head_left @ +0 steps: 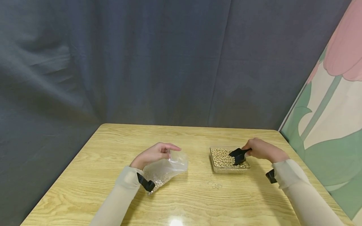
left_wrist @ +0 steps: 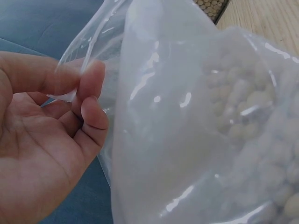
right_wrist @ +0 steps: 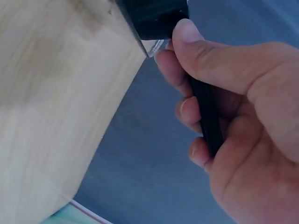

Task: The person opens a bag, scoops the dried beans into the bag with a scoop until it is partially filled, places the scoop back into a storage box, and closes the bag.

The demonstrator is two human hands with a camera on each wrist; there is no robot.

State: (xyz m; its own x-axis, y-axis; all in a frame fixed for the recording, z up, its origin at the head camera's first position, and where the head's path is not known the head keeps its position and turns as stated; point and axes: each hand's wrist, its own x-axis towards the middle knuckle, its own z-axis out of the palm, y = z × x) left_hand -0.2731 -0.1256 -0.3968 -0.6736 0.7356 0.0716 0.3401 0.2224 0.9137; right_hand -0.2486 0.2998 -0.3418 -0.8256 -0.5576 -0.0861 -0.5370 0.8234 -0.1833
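My left hand [head_left: 154,154] pinches the edge of a clear plastic bag [head_left: 176,161] at its mouth. Pale round beans lie in the lower part of the bag [left_wrist: 187,116], seen through the plastic in the left wrist view. My right hand [head_left: 261,148] grips the handle of a small black scoop [head_left: 239,155], its fingers curled round it and the thumb near the blade. The scoop's blade is over the beans in a clear rectangular container [head_left: 229,170], which is filled with yellowish beans [head_left: 222,158]. Whether the blade holds beans is hard to tell.
The wood-grain table [head_left: 118,141] bears the bag on the left and the container on the right. A small clear patch or scrap [head_left: 217,186] shows in front of the container. Dark curtains [head_left: 169,62] hang behind, and a flower-patterned panel [head_left: 333,110] stands at right.
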